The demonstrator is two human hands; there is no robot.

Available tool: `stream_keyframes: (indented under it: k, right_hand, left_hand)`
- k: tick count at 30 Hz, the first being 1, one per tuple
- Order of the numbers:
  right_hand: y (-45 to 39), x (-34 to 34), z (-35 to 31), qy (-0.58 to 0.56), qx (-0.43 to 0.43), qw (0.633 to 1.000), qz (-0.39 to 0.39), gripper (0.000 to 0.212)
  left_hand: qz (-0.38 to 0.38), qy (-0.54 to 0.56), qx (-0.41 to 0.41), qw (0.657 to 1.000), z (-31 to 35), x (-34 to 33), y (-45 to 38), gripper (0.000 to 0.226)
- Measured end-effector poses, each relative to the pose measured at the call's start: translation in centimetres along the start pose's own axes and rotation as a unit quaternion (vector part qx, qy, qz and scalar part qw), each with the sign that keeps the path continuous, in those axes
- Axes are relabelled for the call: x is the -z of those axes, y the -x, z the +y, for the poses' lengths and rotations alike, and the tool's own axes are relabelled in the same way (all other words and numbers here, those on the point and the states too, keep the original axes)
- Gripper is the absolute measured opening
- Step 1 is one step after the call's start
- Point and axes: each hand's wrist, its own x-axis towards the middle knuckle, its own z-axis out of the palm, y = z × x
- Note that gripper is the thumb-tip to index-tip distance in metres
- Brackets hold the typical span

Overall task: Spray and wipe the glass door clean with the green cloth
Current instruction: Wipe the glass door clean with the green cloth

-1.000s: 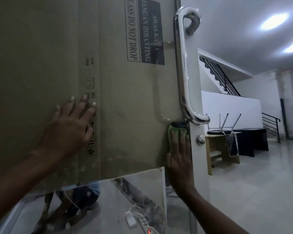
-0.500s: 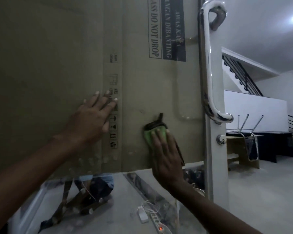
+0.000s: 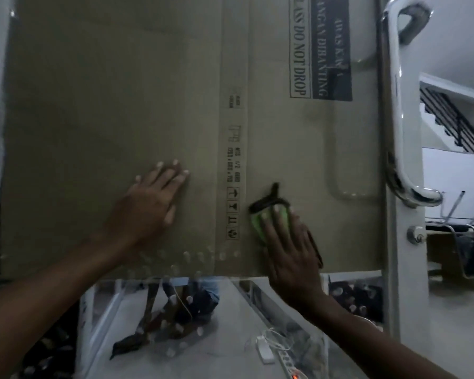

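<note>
Head cam, near to far: both forearms reach up from the bottom edge toward the glass door (image 3: 257, 310). R hand (image 3: 290, 255) is flat on the pane, fingers straight and close together, pointing up and slightly left, pressing the green cloth (image 3: 268, 214) against the glass w/ fingertips and palm; no pinch, just a flat press. Cloth is bright green w/ a dark edge or band round its top, a dark tail sticking up above it, and another dark strip showing along the R side of the hand; most of it is covered by the fingers. It sits on the door's lower middle, left of the handle's lower end and just right of the cardboard's column of printed handling symbols. L hand (image 3: 151, 203) is also flat on the glass, fingers straight and slightly spread, holding nothing, well left of the cloth at about the same height. Glass itself shows faint pale spots and smears in a band below the hands. Chrome pull handle (image 3: 397, 127) runs vertically along the door's R edge, a round lock cylinder (image 3: 416, 235) below it. Behind the pane a big brown cardboard sheet (image 3: 121, 91) covers the upper part, printed "DO NOT DROP" sideways near the handle. Below the cardboard, thru the glass: floor, white power strip (image 3: 285, 359) w/ a red light, cables. Beyond the door's R edge: staircase railing (image 3: 454, 124), desk area, blurry.
</note>
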Motion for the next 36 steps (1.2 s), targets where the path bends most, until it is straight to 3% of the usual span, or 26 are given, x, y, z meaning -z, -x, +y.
stream_keyframes:
  k: [3,5,7,9,10,11,12,14,16,18,20,22,24,25,27,29,32,34,36]
  right_hand:
    - [-0.3,0.8,2.2,0.023,0.243,0.968,-0.062,0.055]
    - [-1.9,1.4,4.4,0.033,0.259,0.963,-0.063,0.053]
    - [-3.2,1.6,5.6,0.007,0.089,0.996,-0.005,0.054]
    - [-4.0,1.2,4.0,-0.036,-0.152,0.985,0.071,0.058]
    - [-4.1,0.7,2.2,-0.040,-0.214,0.972,0.084,0.060]
    - [-3.9,0.2,0.0,-0.033,-0.217,0.972,0.082,0.061]
    - [-3.4,-0.5,-2.0,-0.026,-0.164,0.984,0.068,0.061]
    - [-1.9,-1.8,-5.1,-0.023,0.038,0.999,0.019,0.063]
    - [-1.6,-2.1,-5.4,-0.002,0.214,0.976,-0.029,0.066]
    - [-2.7,-1.7,-3.9,0.003,0.270,0.961,-0.053,0.061]
    - [-3.9,-1.2,-2.8,-0.016,0.197,0.980,-0.033,0.055]
    - [-4.9,-1.1,-3.0,-0.040,0.022,0.999,0.022,0.054]
    - [-5.6,-1.4,-5.3,-0.053,-0.120,0.989,0.063,0.057]
    - [-5.6,-1.7,-6.9,-0.054,-0.145,0.986,0.067,0.059]
    - [-4.5,-2.7,-10.2,-0.057,-0.081,0.994,0.038,0.064]
    - [-2.9,-3.8,-12.5,-0.047,0.096,0.994,-0.019,0.068]
    - [-3.7,-4.4,-12.3,0.012,0.359,0.930,-0.082,0.072]
    - [-6.1,-4.2,-10.6,0.021,0.373,0.925,-0.072,0.074]
    - [-8.2,-3.6,-9.1,-0.007,0.219,0.975,-0.022,0.068]
  left_hand:
    - [-0.015,0.013,0.006,1.000,-0.3,0.2,-0.3,0.074]
    - [-0.014,0.016,0.003,1.000,-0.4,0.2,-0.2,0.071]
    - [-0.016,0.023,0.000,1.000,-0.5,0.2,-0.1,0.074]
    - [-0.026,0.040,0.010,0.999,-0.5,0.4,-0.2,0.074]
    - [-0.034,0.050,0.017,0.998,-0.3,0.5,-0.3,0.073]
    - [-0.042,0.058,0.025,0.997,-0.2,0.7,-0.3,0.073]
    - [-0.049,0.068,0.032,0.996,0.0,0.9,-0.3,0.075]
    - [-0.047,0.088,0.039,0.994,0.1,1.3,0.2,0.080]
    - [-0.020,0.103,0.044,0.993,-0.4,1.5,1.3,0.076]
    - [-0.001,0.089,0.049,0.995,-1.6,1.5,2.9,0.069]
    - [-0.001,0.058,0.062,0.996,-3.1,1.6,4.2,0.068]
    - [-0.011,0.054,0.085,0.995,-4.4,1.6,4.9,0.069]
    - [-0.039,0.084,0.111,0.989,-5.1,1.5,5.3,0.071]
    - [-0.055,0.095,0.117,0.987,-5.3,1.5,5.4,0.072]
    - [-0.074,0.103,0.120,0.985,-5.6,1.4,5.5,0.073]
    - [-0.079,0.125,0.112,0.983,-6.0,1.6,5.3,0.072]
    - [-0.076,0.172,0.105,0.977,-6.8,2.2,5.4,0.068]
    - [-0.048,0.187,0.121,0.974,-7.7,2.6,6.2,0.065]
    - [-0.008,0.180,0.146,0.973,-8.9,2.9,7.1,0.067]
